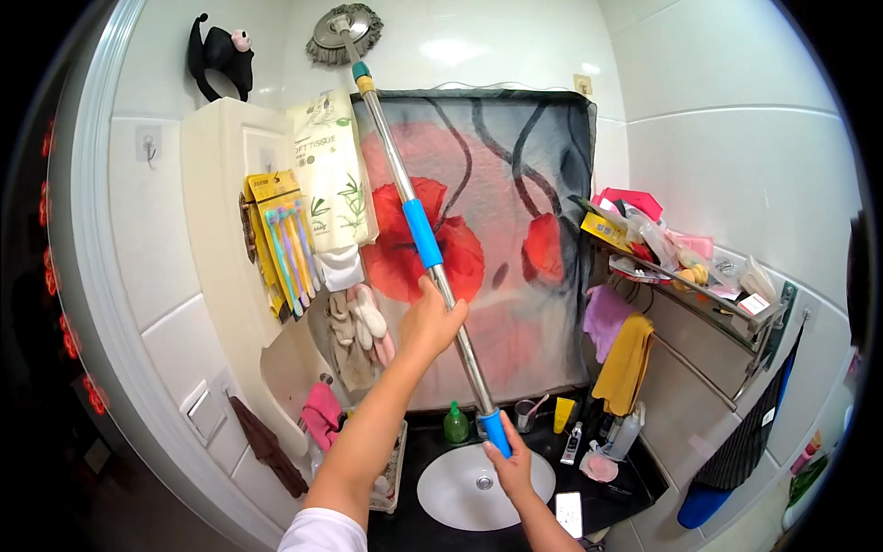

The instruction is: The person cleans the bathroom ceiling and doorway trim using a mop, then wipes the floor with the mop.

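A mop with a long metal pole and blue grips slants up across the middle of the view. Its round grey mop head is against or close to the tiled wall at the top; contact is not certain. My left hand is wrapped round the pole just below the upper blue grip. Lower down, my right hand holds the blue grip at the pole's end, above the white sink. Behind the pole hangs a cloth printed with red poppies.
At the left, a cabinet carries toothbrush packs and a tissue bag. A loaded rack juts from the right wall, with towels below. On the black counter stand a green bottle, toiletries and a phone.
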A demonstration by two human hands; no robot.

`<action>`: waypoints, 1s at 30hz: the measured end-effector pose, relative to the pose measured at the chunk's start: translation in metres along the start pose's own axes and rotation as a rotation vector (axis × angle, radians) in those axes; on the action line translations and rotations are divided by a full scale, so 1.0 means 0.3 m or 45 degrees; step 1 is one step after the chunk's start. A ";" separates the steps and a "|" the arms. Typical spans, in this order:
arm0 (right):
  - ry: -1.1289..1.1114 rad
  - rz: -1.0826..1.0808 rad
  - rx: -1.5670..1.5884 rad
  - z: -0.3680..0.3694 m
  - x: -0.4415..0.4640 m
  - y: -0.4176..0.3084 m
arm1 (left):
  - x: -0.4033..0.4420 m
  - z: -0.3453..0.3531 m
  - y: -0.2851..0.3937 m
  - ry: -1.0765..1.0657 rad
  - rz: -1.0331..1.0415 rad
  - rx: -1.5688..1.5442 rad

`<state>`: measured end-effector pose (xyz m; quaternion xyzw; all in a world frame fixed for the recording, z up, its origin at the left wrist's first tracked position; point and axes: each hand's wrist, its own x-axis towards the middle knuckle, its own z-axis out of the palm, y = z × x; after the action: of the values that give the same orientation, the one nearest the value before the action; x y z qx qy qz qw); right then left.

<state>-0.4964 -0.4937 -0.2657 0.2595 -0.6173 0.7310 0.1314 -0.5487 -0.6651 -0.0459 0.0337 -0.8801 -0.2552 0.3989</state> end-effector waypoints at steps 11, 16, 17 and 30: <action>0.290 -0.121 -0.088 -0.214 0.070 -0.095 | 0.085 0.144 0.283 -0.083 0.067 -0.243; 0.356 0.008 -0.025 -0.221 0.047 -0.054 | 0.105 0.254 0.385 -0.108 0.202 -0.159; 0.373 0.030 -0.014 -0.224 0.041 -0.049 | 0.102 0.268 0.417 -0.155 0.213 -0.113; 0.339 0.086 0.399 -0.236 0.073 -0.142 | 0.146 0.346 0.619 -0.157 0.514 -0.013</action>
<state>-0.5080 -0.4191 -0.2256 0.1571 -0.4816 0.8499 0.1451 -0.6263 -0.4716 0.0152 -0.1610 -0.8904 -0.1761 0.3877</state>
